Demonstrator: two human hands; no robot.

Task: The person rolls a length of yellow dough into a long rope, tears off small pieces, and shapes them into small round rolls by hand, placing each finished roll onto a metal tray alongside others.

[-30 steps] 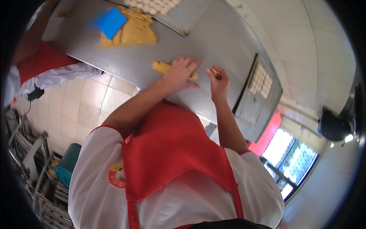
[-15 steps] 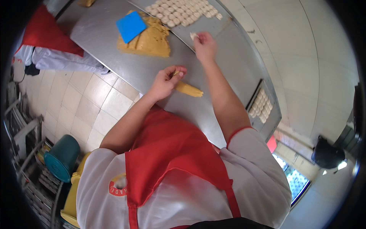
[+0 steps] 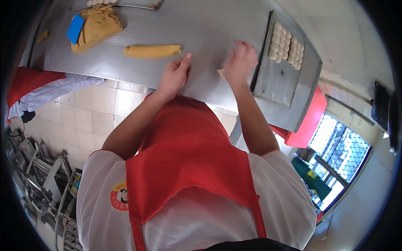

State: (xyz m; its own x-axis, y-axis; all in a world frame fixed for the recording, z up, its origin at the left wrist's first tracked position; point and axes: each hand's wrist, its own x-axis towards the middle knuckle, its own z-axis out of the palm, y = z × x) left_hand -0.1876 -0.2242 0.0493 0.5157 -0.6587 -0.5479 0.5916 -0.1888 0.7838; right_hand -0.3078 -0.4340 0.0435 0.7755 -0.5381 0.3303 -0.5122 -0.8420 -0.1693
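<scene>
Showing fully now, the dough roll (image 3: pixel 153 51) lies beside the left hand (image 3: pixel 176 75).

A grey metal surface (image 3: pixel 209 25) is carrying a yellow dough roll (image 3: pixel 153 51) and a dough mass (image 3: pixel 100 29). Two trays (image 3: pixel 273 87) are lying there too.
</scene>
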